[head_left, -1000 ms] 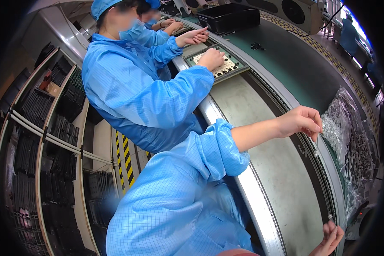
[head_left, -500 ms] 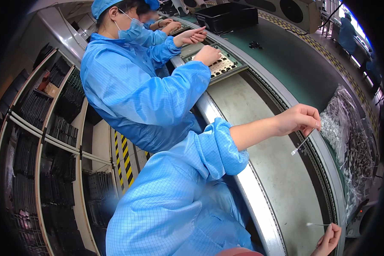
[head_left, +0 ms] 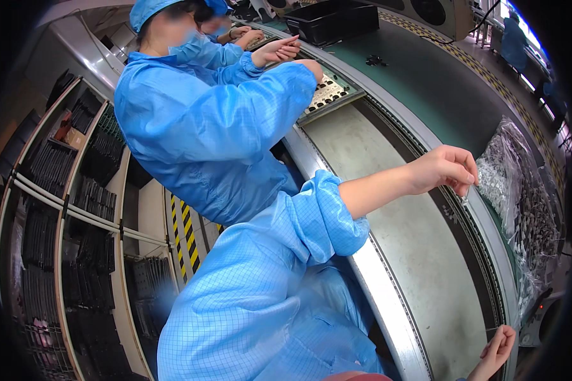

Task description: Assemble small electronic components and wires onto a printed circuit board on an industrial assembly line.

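My left hand [head_left: 443, 170] is stretched out over the far side of the line, its thumb and fingers pinched together. From the pinch hangs a thin wire-like piece with a pale end [head_left: 451, 214], smeared by motion. Near the lower right edge, my right hand [head_left: 499, 349] has its fingers curled closed. A faint thin strand [head_left: 490, 329] shows at its fingertips, too blurred to name. Just beyond my left hand lies a clear plastic bag [head_left: 503, 166] full of many thin grey and white pieces. Below both hands runs the grey conveyor surface [head_left: 419, 267].
A co-worker in a blue smock [head_left: 197, 108] stands to my left, hands over a framed panel [head_left: 330, 95] with rows of small parts. Farther back are a black bin [head_left: 333, 25] and small black pieces [head_left: 376, 60] on the green surface. Racks [head_left: 60, 213] hold stacked black trays.
The thin piece in my left hand has swung and blurred. My right hand has shifted slightly up and its strand shows less. The co-worker's near hand has gone behind the sleeve.
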Demonstrator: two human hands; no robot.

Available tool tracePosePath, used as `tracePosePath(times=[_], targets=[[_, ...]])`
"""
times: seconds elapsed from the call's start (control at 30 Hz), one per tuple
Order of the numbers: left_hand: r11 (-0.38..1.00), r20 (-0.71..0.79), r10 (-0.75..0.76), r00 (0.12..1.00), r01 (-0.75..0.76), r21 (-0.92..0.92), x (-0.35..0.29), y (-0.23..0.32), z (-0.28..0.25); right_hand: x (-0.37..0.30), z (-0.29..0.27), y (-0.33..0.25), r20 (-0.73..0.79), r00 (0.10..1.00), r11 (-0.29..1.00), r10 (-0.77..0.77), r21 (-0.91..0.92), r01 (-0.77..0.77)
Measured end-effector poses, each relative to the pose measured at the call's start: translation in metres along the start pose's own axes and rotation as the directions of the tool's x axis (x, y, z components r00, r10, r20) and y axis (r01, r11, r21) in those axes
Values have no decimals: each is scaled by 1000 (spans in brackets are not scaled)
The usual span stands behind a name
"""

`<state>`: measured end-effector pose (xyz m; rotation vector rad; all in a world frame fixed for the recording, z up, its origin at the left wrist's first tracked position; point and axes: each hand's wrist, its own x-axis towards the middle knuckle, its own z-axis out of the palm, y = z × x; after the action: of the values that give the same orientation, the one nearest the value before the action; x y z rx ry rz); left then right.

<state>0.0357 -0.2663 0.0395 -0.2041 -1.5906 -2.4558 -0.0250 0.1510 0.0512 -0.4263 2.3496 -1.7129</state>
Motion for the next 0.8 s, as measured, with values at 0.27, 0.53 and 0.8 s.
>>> tracePosePath(times=[0.27,0.53,0.8], targets=[[1000,2,-1,1000,1,5,-3,1,-1,3,-5,4,18,1000,997,25,70,-26],[1000,1,-4,1000,4,8,-4,5,-1,7,-11,0,182,982,960,42,265,-91],[1000,6,-3,1000,3,16,-3,3,-1,3,-7,4,290,955,962,60,239,-133]])
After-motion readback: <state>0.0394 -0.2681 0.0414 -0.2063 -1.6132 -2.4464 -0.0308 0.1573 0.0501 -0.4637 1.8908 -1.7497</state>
